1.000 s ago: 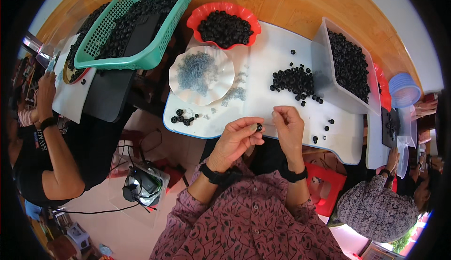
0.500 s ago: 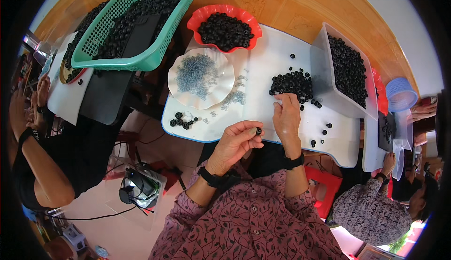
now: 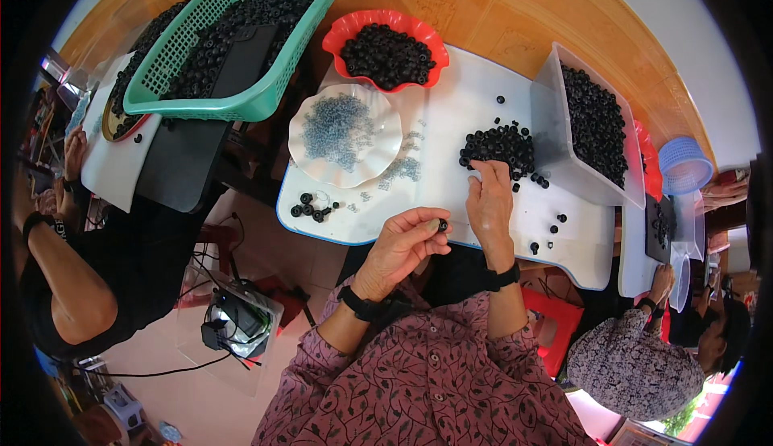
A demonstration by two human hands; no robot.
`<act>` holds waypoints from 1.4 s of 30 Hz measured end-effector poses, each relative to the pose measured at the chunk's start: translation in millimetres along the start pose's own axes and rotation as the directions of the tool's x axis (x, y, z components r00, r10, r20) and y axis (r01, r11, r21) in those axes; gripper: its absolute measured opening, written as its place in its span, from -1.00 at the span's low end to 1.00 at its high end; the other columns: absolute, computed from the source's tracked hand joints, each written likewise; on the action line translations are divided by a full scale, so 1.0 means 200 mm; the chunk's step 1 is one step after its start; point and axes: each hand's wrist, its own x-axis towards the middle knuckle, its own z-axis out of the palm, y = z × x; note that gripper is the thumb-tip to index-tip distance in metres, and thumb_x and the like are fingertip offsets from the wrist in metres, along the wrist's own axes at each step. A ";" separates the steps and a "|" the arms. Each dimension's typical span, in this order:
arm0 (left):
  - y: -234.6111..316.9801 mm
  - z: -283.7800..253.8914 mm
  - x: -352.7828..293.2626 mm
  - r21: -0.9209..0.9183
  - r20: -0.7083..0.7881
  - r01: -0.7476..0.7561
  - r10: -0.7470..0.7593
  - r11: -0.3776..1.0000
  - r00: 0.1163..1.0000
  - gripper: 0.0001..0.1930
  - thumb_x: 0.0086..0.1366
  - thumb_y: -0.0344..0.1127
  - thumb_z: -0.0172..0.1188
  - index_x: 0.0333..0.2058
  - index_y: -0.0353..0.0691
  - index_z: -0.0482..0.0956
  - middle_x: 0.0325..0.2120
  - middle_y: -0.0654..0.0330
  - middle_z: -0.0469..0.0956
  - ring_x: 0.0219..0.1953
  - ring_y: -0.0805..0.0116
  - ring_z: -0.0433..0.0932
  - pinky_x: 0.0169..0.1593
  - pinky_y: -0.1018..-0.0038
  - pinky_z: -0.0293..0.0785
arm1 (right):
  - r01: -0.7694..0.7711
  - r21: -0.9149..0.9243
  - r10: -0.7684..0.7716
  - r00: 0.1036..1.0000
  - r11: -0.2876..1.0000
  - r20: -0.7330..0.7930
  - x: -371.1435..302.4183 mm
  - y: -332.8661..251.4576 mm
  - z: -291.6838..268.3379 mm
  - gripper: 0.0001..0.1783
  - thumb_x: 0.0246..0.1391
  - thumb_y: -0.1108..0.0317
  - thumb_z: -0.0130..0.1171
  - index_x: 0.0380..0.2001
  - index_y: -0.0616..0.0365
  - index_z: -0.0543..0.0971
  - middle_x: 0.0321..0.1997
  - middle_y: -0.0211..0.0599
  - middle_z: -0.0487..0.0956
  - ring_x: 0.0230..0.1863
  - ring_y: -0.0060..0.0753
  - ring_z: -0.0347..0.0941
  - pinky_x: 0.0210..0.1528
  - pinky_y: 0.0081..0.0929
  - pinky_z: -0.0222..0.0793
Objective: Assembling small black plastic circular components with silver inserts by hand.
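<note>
My left hand (image 3: 405,246) is over the table's front edge, its thumb and fingers pinching a small black ring-shaped part (image 3: 442,225). To its right, my right hand (image 3: 491,208) reaches forward over the table. Its index fingertip rests at the near left edge of a loose pile of small black round parts (image 3: 501,148); nothing shows held in it, and the other fingers are partly curled. Left of the pile, a white scalloped plate (image 3: 303,166) bears many tiny clear pieces (image 3: 334,128). More clear pieces (image 3: 401,169) are scattered beside it.
A red scalloped bowl (image 3: 440,51) of black parts stands behind the plate. At right is a clear bin (image 3: 551,136) of black parts; at far left, a green basket (image 3: 241,108). Several black parts (image 3: 310,207) lie front left. People sit at both sides; a red stool (image 3: 555,329) is below.
My right index finger has stretched out slightly at the pile's edge. My left hand keeps its pinch on the black part. The arm of the person at left has shifted.
</note>
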 end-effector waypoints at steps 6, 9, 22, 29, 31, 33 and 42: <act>0.00 0.00 0.00 0.006 -0.002 0.002 -0.001 1.000 1.000 -0.74 0.38 -0.45 0.07 -0.01 -0.40 0.51 -0.24 0.05 0.61 -0.31 0.42 0.64 -0.14 0.44 0.66 | 0.063 0.018 -0.063 0.998 0.998 0.005 0.00 0.02 -0.01 -0.80 0.00 0.59 0.10 -0.27 0.15 0.55 -0.18 -0.21 0.50 -0.14 -0.04 0.42 -0.11 -0.21 0.38; 0.00 0.00 0.00 0.006 -0.005 0.000 0.000 1.000 1.000 -0.74 0.38 -0.44 0.07 0.00 -0.41 0.51 -0.24 0.05 0.61 -0.31 0.42 0.64 -0.14 0.44 0.66 | 0.074 0.027 -0.075 0.997 0.997 0.006 0.00 0.03 0.00 -0.83 0.00 0.58 0.10 -0.30 0.15 0.55 -0.22 -0.23 0.51 -0.15 -0.05 0.42 -0.13 -0.21 0.38; 0.00 0.01 0.00 0.010 -0.012 -0.003 0.003 1.000 1.000 -0.74 0.39 -0.44 0.06 0.01 -0.40 0.50 -0.23 0.04 0.61 -0.31 0.43 0.65 -0.13 0.43 0.65 | 0.123 0.029 -0.123 0.992 0.992 -0.001 -0.01 0.03 -0.01 -0.89 0.03 0.54 0.12 -0.32 0.20 0.53 -0.21 -0.20 0.50 -0.13 -0.05 0.41 -0.15 -0.19 0.38; 0.00 0.03 0.00 0.006 -0.028 -0.024 0.025 1.000 0.999 -0.70 0.39 -0.45 0.06 0.06 -0.39 0.47 -0.21 0.04 0.60 -0.28 0.42 0.64 -0.13 0.43 0.65 | -0.199 0.381 0.164 0.979 0.903 0.123 -0.13 -0.05 -0.08 -0.88 0.13 0.54 0.09 -0.25 0.29 0.53 -0.34 -0.11 0.58 -0.37 -0.25 0.53 -0.28 -0.41 0.43; 0.00 0.04 -0.01 0.030 -0.035 -0.043 0.044 0.999 0.998 -0.64 0.37 -0.47 0.07 0.12 -0.38 0.43 -0.20 0.05 0.57 -0.26 0.44 0.60 -0.11 0.43 0.65 | -0.229 0.446 0.178 0.972 0.865 0.155 -0.17 -0.06 -0.10 -0.87 0.14 0.53 0.11 -0.23 0.30 0.53 -0.34 -0.14 0.60 -0.38 -0.36 0.53 -0.30 -0.47 0.43; -0.02 0.03 0.00 0.036 -0.038 -0.044 0.045 0.998 0.998 -0.64 0.37 -0.48 0.07 0.12 -0.37 0.43 -0.20 0.06 0.57 -0.26 0.43 0.60 -0.10 0.41 0.65 | -0.260 0.507 0.189 0.964 0.822 0.188 -0.20 -0.09 -0.13 -0.86 0.16 0.52 0.12 -0.21 0.31 0.54 -0.35 -0.18 0.62 -0.38 -0.47 0.53 -0.31 -0.54 0.43; -0.04 0.04 -0.01 0.053 -0.039 -0.060 0.062 0.997 0.997 -0.66 0.38 -0.50 0.05 0.11 -0.37 0.46 -0.21 0.16 0.57 -0.26 0.42 0.57 -0.08 0.39 0.61 | -0.263 0.572 0.169 0.963 0.777 0.212 -0.26 -0.15 -0.15 -0.83 0.13 0.55 0.16 -0.19 0.32 0.56 -0.30 -0.24 0.62 -0.34 -0.57 0.54 -0.26 -0.60 0.47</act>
